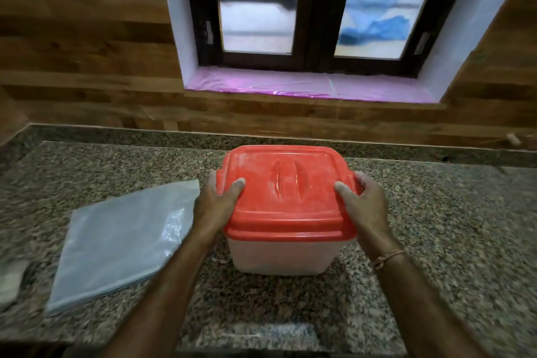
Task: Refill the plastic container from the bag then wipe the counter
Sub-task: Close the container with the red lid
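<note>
Your left hand (216, 203) and right hand (363, 200) clasp opposite edges of the red lid (287, 192), thumbs on top, the plastic container (276, 256) standing on the counter (436, 227) squarely between them, the bag (125, 241) flat beside your left.

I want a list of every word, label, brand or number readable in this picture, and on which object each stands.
No text can be read.
The red lid shows only two moulded ridges, no letters.
The plastic container and the bag look plain.
The left hand and right hand hide the lid's side edges.
</note>
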A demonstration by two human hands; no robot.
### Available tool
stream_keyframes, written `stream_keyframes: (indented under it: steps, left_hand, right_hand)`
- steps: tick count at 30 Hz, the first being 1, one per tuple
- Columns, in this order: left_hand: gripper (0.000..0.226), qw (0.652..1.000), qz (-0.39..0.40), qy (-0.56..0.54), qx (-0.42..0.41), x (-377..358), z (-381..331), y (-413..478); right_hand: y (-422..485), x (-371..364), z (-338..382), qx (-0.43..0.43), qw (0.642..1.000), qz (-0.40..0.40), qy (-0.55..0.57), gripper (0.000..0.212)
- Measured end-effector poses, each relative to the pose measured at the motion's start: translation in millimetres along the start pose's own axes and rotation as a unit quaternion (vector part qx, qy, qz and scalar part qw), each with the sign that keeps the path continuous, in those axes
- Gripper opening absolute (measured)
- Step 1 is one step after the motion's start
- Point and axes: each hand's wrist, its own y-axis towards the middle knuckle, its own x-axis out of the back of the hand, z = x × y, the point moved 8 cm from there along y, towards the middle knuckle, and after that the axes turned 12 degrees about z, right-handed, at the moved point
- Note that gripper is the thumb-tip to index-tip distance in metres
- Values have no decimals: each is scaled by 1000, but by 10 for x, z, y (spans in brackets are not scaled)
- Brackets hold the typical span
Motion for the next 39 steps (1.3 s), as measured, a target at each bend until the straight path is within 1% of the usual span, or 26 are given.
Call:
stream_keyframes:
  steps: [3, 4, 6, 7, 8, 10, 11, 12, 13, 14, 15, 16, 17, 18, 19, 20, 22, 23, 25, 27, 30, 31, 32, 34, 36, 39]
  left_hand:
    - [93, 1000, 6, 29, 1, -24, -77, 81]
    - [91, 999, 9, 37, 3, -34, -91, 99]
    - [91, 999, 17, 42, 5, -47, -75, 146]
    - [93, 999, 22, 34, 4, -56, -59, 162]
    - [96, 999, 28, 22, 10, -58, -36, 170]
    - [99, 999, 39, -1, 16, -64, 1, 198]
    - [94, 998, 49, -15, 25, -72, 15, 212]
    - [83, 997, 60, -33, 42, -83, 46, 225]
    - [67, 994, 71, -58, 61, -90, 71, 227]
    - [50, 989, 84, -87, 81, -104, 97, 218]
    - [45, 987, 86, -103, 90, -104, 125, 212]
    - [51, 987, 77, -107, 95, -82, 151, 204]
    - [65, 991, 52, -93, 83, -43, 145, 193]
    - [79, 997, 13, -46, 66, 25, 114, 185]
    - [87, 999, -26, 0, 42, 94, 48, 148]
    - [90, 998, -42, 23, 32, 117, 9, 122]
    - [81, 999, -23, -32, 36, 97, 9, 97]
    - [76, 997, -6, -59, 40, 71, 27, 108]
    - [75, 995, 21, -85, 42, 42, 38, 118]
    - [83, 996, 29, -81, 31, 33, 104, 136]
    - [102, 999, 34, -30, 15, 24, 98, 61]
    - [99, 999, 37, -4, 9, 16, 83, 36]
    - [91, 999, 38, 29, -2, -2, 46, 19]
    - [74, 992, 35, 116, -18, -63, -39, -4]
    - [71, 983, 24, 180, -28, -126, -95, -11]
    - [72, 977, 15, 211, -36, -174, -113, 6]
  right_hand:
    - [-31, -13, -42, -9, 1000, 17, 5, 34]
    - [-58, -18, -34, -10, 1000, 16, -20, 34]
    - [-76, -47, -21, -6, 996, 17, -86, 52]
    - [-67, -88, -34, -5, 994, 31, -101, 62]
    - [-82, -139, -31, -13, 994, 58, -88, 69]
    - [-69, -204, -94, -42, 993, 104, -24, 69]
    - [-58, -205, -112, -54, 992, 117, 12, 66]
    - [-61, -193, -145, -71, 988, 125, 53, 65]
    - [-65, -178, -179, -87, 983, 125, 107, 66]
    - [-79, -171, -232, -115, 971, 122, 169, 74]
    - [-86, -180, -307, -143, 957, 120, 224, 85]
    - [-100, -186, -360, -160, 946, 114, 259, 90]
    - [-105, -177, -401, -169, 944, 97, 265, 89]
    - [-112, -154, -418, -170, 948, 74, 257, 85]
    - [-93, -128, -438, -164, 957, 43, 233, 81]
    - [-111, -79, -391, -149, 968, 11, 200, 76]
    - [-103, -1, -318, -116, 986, -29, 113, 61]
    - [-106, 14, -298, -109, 989, -28, 98, 56]
    - [-99, -29, -306, -103, 984, 8, 146, 55]
    - [-78, -50, -329, -99, 981, 35, 162, 57]
    - [-109, -21, -267, -83, 989, 36, 120, 51]
    - [-106, -16, -245, -73, 993, 32, 90, 47]
    - [-120, -7, -172, -54, 997, 29, 43, 43]
    - [-137, -19, -9, -17, 995, 28, -98, 40]
    - [-137, -67, 72, -2, 977, 36, -209, 51]
    - [-148, -116, 168, 9, 960, 70, -271, 59]
